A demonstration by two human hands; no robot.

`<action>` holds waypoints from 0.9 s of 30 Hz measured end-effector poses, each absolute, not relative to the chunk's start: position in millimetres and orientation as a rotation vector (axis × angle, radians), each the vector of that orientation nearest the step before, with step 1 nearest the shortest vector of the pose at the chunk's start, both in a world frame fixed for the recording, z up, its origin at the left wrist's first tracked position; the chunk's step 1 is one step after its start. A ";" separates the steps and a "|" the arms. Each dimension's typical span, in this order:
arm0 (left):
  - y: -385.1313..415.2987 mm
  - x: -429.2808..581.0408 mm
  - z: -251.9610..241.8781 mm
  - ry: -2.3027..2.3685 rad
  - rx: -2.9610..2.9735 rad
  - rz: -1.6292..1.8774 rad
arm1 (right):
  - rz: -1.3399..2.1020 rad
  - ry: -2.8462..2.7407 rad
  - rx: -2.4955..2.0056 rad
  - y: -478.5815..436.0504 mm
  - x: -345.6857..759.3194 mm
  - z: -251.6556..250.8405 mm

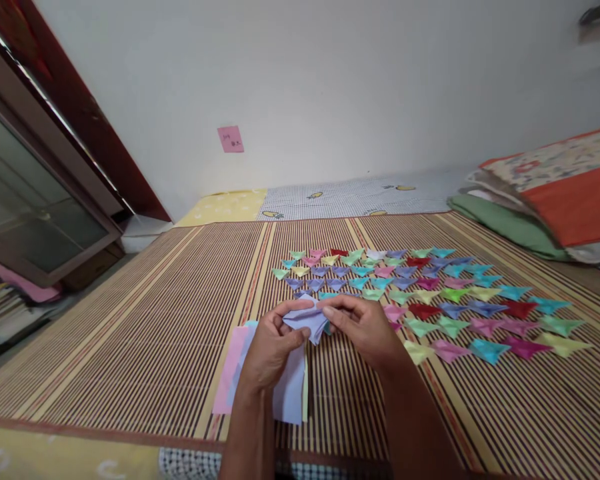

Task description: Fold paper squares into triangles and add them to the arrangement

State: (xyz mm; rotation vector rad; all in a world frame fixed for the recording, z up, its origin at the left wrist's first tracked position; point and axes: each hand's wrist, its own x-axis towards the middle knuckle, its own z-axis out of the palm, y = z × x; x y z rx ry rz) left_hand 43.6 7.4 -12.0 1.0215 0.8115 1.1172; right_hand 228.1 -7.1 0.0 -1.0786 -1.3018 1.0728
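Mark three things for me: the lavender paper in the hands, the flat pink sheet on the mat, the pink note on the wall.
Lavender paper (301, 320): head view, middle of its visible face.
Flat pink sheet (228, 373): head view, its exposed left part.
Pink note (231, 139): head view, centre of its front.

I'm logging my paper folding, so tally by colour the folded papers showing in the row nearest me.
Yellow papers: 2
Pink paper: 1
Blue paper: 1
Magenta paper: 1
Total: 5
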 end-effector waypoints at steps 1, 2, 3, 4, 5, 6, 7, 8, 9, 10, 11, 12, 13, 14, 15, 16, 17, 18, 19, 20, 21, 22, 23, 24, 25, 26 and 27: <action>7.6 45.1 -12.7 0.813 1.020 1.132 | 1.076 -1.309 -1.075 -7.1 228.3 0.4; 8.0 46.5 -13.2 0.816 1.016 1.148 | 1.077 -1.319 -1.070 -7.2 228.7 0.8; 8.4 47.7 -13.6 0.819 1.011 1.160 | 1.080 -1.330 -1.060 -7.3 229.2 1.0; 8.8 48.5 -13.9 0.821 1.004 1.171 | 1.083 -1.341 -1.045 -7.5 229.8 0.9; 9.1 49.0 -14.0 0.820 0.996 1.181 | 1.092 -1.355 -1.026 -7.7 230.4 0.5; 9.4 49.0 -14.0 0.817 0.990 1.188 | 1.108 -1.371 -1.006 -7.9 230.9 -0.2; 9.6 48.6 -13.9 0.812 0.991 1.194 | 1.131 -1.385 -0.990 -8.1 231.2 -1.2; 9.8 48.0 -14.0 0.804 0.997 1.198 | 1.157 -1.396 -0.979 -8.1 231.2 -2.4; 9.8 47.2 -14.1 0.798 1.004 1.198 | 1.185 -1.405 -0.976 -7.9 230.9 -3.6; 9.8 46.4 -14.3 0.796 1.010 1.193 | 1.204 -1.407 -0.980 -7.5 230.3 -4.8; 9.7 45.7 -14.5 0.797 1.015 1.184 | 1.211 -1.401 -0.988 -6.9 229.3 -5.8; 9.5 45.3 -14.9 0.802 1.016 1.174 | 1.205 -1.389 -0.995 -6.2 228.1 -6.4; 9.4 45.0 -15.2 0.811 1.014 1.164 | 1.189 -1.376 -0.996 -5.4 226.9 -6.7; 9.2 45.0 -15.4 0.820 1.013 1.155 | 1.170 -1.363 -0.993 -4.6 225.7 -6.7; 9.0 45.1 -15.5 0.827 1.013 1.150 | 1.153 -1.351 -0.986 -4.0 224.7 -6.5; 8.8 45.3 -15.5 0.828 1.013 1.145 | 1.140 -1.341 -0.976 -3.5 224.0 -6.1; 8.6 45.5 -15.3 0.826 1.015 1.140 | 1.134 -1.335 -0.965 -3.1 223.6 -5.8; 8.4 45.7 -14.9 0.822 1.020 1.137 | 1.128 -1.336 -0.958 -2.8 223.6 -5.5; 8.2 45.9 -14.4 0.818 1.029 1.135 | 1.114 -1.341 -0.955 -2.5 223.8 -5.5; 7.9 46.0 -13.9 0.817 1.039 1.132 | 1.090 -1.351 -0.951 -2.2 224.2 -5.6; 7.7 46.1 -13.2 0.820 1.050 1.129 | 1.057 -1.362 -0.947 -1.9 224.7 -5.9; 7.4 46.1 -12.6 0.826 1.061 1.123 | 1.021 -1.371 -0.941 -1.5 225.2 -6.4; 7.1 46.2 -11.9 0.835 1.070 1.117 | 0.988 -1.376 -0.936 -1.1 225.7 -7.0; 6.8 46.4 -11.4 0.843 1.077 1.108 | 0.963 -1.378 -0.934 -0.7 226.1 -7.6; 6.5 46.5 -10.9 0.849 1.082 1.099 | 0.950 -1.378 -0.937 -0.2 226.4 -8.4; 6.2 46.6 -10.5 0.851 1.086 1.088 | 0.945 -1.378 -0.944 0.2 226.7 -9.2; 6.0 46.7 -10.1 0.851 1.090 1.077 | 0.942 -1.378 -0.952 0.5 226.9 -10.0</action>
